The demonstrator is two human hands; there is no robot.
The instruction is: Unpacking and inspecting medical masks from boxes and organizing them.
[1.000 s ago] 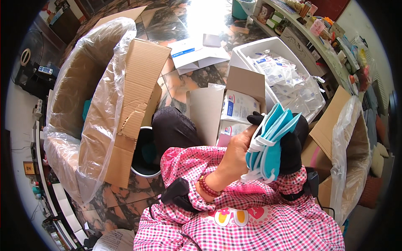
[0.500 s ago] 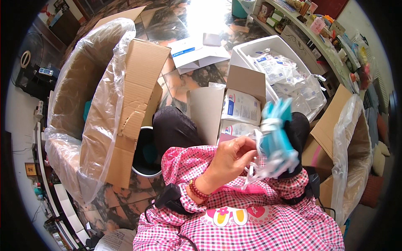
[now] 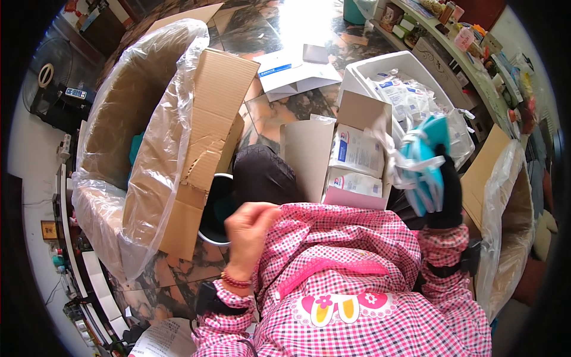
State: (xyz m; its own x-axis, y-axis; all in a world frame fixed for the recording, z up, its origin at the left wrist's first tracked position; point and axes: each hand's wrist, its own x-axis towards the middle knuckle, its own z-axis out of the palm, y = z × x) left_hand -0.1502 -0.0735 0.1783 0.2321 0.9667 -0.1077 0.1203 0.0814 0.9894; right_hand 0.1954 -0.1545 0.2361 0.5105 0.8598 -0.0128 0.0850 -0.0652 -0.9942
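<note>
My right hand (image 3: 450,193), in a black glove, grips a bundle of teal face masks (image 3: 423,163) with loose white ear loops, over my right knee. The bundle hangs beside a small open carton (image 3: 305,157), where white sealed packets (image 3: 355,149) stand in a row. My bare left hand (image 3: 248,233), with a red bead bracelet at the wrist, is beside the dark bucket (image 3: 217,205). Its fingertips are pinched together; whether anything is between them I cannot make out. Inside the bucket lies something teal, partly hidden.
At the left stands a large carton (image 3: 220,101) lined with clear plastic, something teal inside. A white foam box (image 3: 351,77) full of white packets sits at the far right. Another plastic-lined carton (image 3: 496,208) is at my right. An unfolded white box (image 3: 306,74) lies on the floor ahead.
My left hand has left the mask bundle and moved left toward the bucket. The bundle has shifted right and up, and the black-gloved right hand behind it now shows.
</note>
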